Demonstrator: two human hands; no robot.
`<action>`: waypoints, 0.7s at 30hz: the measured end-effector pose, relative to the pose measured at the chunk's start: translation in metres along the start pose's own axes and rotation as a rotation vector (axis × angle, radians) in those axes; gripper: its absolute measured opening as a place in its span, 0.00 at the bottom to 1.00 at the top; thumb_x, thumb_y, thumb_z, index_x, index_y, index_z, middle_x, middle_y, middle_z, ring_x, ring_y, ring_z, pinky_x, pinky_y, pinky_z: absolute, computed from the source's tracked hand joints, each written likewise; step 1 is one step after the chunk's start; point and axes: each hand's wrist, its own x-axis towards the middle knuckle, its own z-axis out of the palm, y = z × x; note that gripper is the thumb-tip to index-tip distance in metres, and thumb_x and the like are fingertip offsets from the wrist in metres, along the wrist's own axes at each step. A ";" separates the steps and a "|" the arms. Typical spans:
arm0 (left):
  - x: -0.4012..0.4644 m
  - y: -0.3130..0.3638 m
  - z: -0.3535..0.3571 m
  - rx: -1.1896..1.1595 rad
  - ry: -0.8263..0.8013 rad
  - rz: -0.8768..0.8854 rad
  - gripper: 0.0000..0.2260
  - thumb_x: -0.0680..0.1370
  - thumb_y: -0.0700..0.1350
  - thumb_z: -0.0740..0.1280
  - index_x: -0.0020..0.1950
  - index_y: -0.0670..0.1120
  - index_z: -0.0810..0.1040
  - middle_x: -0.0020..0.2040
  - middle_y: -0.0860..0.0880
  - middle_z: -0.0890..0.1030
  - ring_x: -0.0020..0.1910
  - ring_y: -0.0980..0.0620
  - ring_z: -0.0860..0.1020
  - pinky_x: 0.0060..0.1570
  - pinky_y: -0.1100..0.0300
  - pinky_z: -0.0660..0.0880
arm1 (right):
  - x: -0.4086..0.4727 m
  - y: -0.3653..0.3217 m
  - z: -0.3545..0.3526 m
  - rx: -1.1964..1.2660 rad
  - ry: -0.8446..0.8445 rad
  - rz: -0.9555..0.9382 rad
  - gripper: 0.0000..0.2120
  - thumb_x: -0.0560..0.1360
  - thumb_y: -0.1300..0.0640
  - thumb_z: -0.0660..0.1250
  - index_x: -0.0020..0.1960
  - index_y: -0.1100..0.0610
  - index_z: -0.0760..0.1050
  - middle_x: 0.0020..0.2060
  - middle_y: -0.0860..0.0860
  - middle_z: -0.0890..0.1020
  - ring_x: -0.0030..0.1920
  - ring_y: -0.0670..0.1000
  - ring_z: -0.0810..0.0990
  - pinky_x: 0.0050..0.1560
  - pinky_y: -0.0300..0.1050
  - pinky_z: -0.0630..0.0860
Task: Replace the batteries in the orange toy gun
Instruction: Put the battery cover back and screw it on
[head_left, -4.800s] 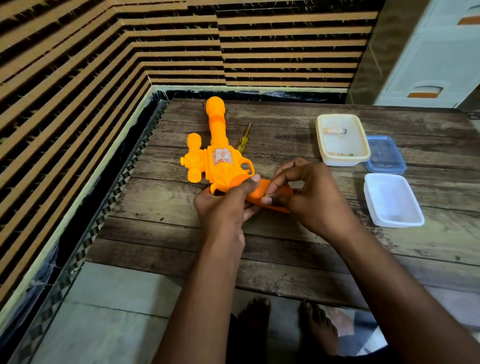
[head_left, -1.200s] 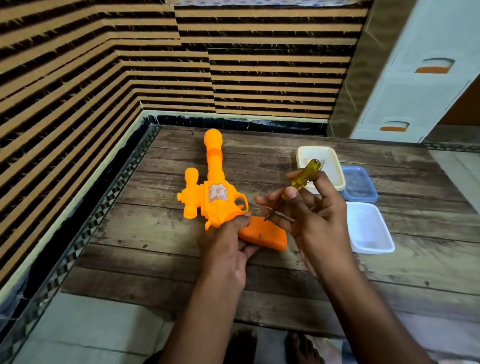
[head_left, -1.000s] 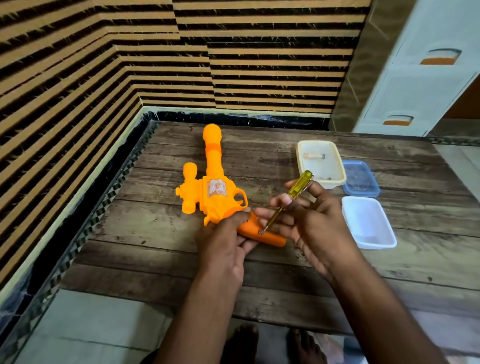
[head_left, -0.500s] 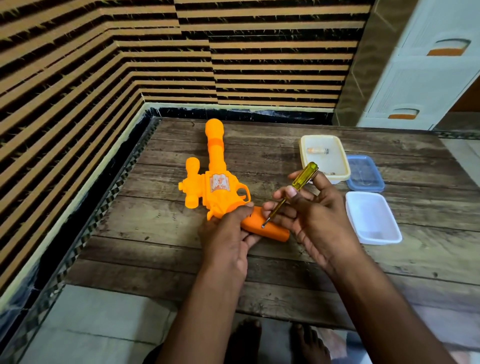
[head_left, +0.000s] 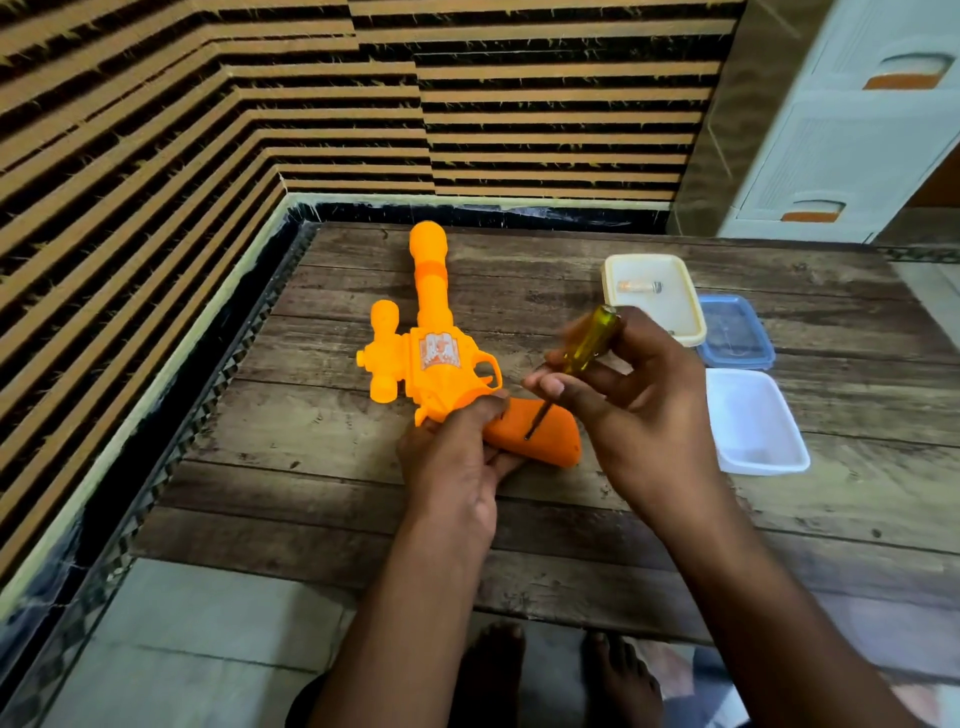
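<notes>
Screwdriver (head_left: 586, 347) newly tipped onto far-pointing gun (head_left: 434, 353) grip

The left hand (head_left: 457, 457) hides part of the toy gun (head_left: 441, 358) grip; the screwdriver (head_left: 582, 353) handle is blurred.

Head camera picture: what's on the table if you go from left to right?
Orange toy gun → screwdriver → cream tub → blue lid. The white tub overlaps those two sideways, so I left it out.
</notes>
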 end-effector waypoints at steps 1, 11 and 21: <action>-0.001 0.000 0.001 0.010 -0.004 0.003 0.16 0.74 0.33 0.73 0.61 0.40 0.82 0.55 0.39 0.86 0.46 0.46 0.86 0.36 0.49 0.84 | -0.001 -0.002 0.001 -0.062 -0.003 -0.057 0.21 0.73 0.77 0.73 0.59 0.59 0.75 0.47 0.58 0.80 0.44 0.49 0.87 0.50 0.49 0.86; -0.005 0.000 0.001 0.026 -0.030 0.006 0.16 0.73 0.31 0.72 0.60 0.39 0.82 0.44 0.43 0.88 0.40 0.49 0.87 0.35 0.49 0.84 | -0.007 -0.001 0.006 -0.214 -0.083 -0.231 0.23 0.75 0.73 0.71 0.61 0.53 0.71 0.47 0.50 0.81 0.46 0.53 0.86 0.49 0.57 0.85; -0.004 0.001 0.001 0.028 -0.022 0.020 0.18 0.72 0.31 0.72 0.62 0.39 0.82 0.50 0.40 0.87 0.46 0.45 0.87 0.38 0.47 0.84 | -0.006 0.008 0.003 -0.455 -0.094 -0.380 0.22 0.77 0.74 0.68 0.65 0.55 0.79 0.52 0.48 0.81 0.51 0.47 0.84 0.47 0.43 0.80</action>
